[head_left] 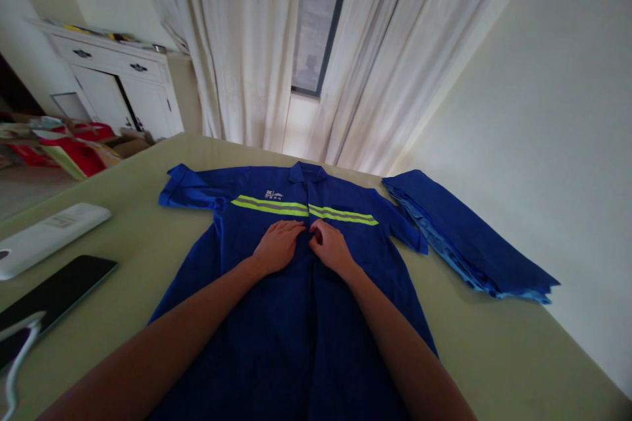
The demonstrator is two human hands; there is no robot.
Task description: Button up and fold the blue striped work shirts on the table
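A blue short-sleeved work shirt [276, 355] lies front up on the table, collar at the far end. A yellow-green and grey reflective stripe runs across its chest, with a white logo above the stripe on the left. Just below the stripe, my left hand [280, 245] rests at the front opening, its fingers pressed together and fingertips on the cloth edge. My right hand [332, 247] faces it from the other side, fingers curled and thumb against the index finger, pinching the placket. Whatever small part lies between the fingertips is hidden. Below the hands the front opening shows as a dark line.
A stack of folded blue garments [469, 237] lies on the table [494, 355] at the right, near the wall. At the left are a white device [54, 237], a black phone [59, 296] and a white cable [20, 362]. Curtains and a white cabinet [123, 85] stand beyond.
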